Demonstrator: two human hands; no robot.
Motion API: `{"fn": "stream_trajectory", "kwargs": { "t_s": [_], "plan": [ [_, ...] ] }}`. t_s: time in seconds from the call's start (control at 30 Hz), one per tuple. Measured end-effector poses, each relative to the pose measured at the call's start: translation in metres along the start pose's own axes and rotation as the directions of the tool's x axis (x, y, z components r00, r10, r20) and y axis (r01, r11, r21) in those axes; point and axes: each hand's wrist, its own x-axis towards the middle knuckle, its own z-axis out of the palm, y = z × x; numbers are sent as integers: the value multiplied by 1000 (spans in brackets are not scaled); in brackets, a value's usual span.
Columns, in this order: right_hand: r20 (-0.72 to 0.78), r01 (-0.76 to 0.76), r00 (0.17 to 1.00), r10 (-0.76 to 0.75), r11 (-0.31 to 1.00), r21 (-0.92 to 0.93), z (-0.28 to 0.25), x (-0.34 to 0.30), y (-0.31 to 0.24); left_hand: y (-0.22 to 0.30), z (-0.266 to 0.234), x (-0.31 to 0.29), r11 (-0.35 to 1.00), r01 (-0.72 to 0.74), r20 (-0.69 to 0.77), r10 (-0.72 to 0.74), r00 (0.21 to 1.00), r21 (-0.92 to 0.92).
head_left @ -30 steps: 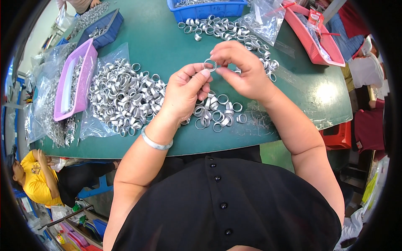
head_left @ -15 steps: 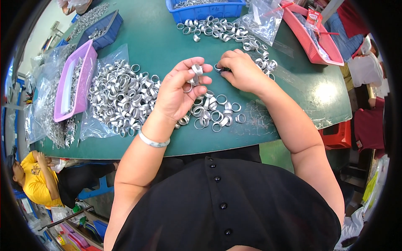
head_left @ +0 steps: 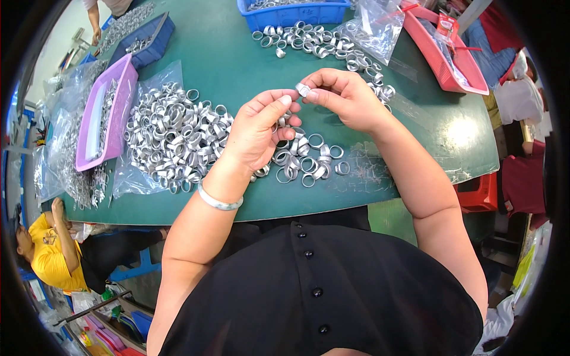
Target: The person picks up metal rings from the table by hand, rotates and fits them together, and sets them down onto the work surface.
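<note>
My right hand [head_left: 347,98] pinches a silver metal ring [head_left: 303,89] between thumb and fingertips. The ring is right by the index fingertip of my left hand [head_left: 256,127]. That hand is half curled, palm up, around one or more other metal rings mostly hidden behind its thumb and fingers. A small group of rings [head_left: 308,164] lies on the green table just below my hands. To the left of my left hand spreads a large heap of rings [head_left: 178,139], partly on a clear plastic bag [head_left: 139,184].
A line of rings [head_left: 320,44] runs from a blue bin [head_left: 297,18] toward my right hand. Beside it lie a clear bag [head_left: 380,35] and a pink basket [head_left: 442,65]. Left are a purple basket [head_left: 107,113] and a dark blue bin [head_left: 145,44]. A person in yellow [head_left: 56,252] sits lower left.
My right hand has lifted a ring off the table and brought it to my left fingertips. My left thumb and index finger have drawn closer together.
</note>
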Motion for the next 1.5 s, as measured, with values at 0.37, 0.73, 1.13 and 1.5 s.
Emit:
{"fn": "stream_trajectory", "kwargs": {
  "t_s": [0.37,0.73,1.13,1.5],
  "plan": [
    [1,449,869,-495,787,-422,4,-3,-3,-3,9,-2,993,-32,-33,36,999,114],
    [-43,499,823,-567,757,-421,11,-6,-11,-4,5,0,997,-68,-4,68,998,31],
    [-21,459,859,-511,789,-407,8,-6,-4,-5,2,1,996,-76,23,75,997,38],
    [14,241,971,-240,968,-68,8,-5,0,-2,1,0,998,-42,74,45,996,-47]
  ]
}}
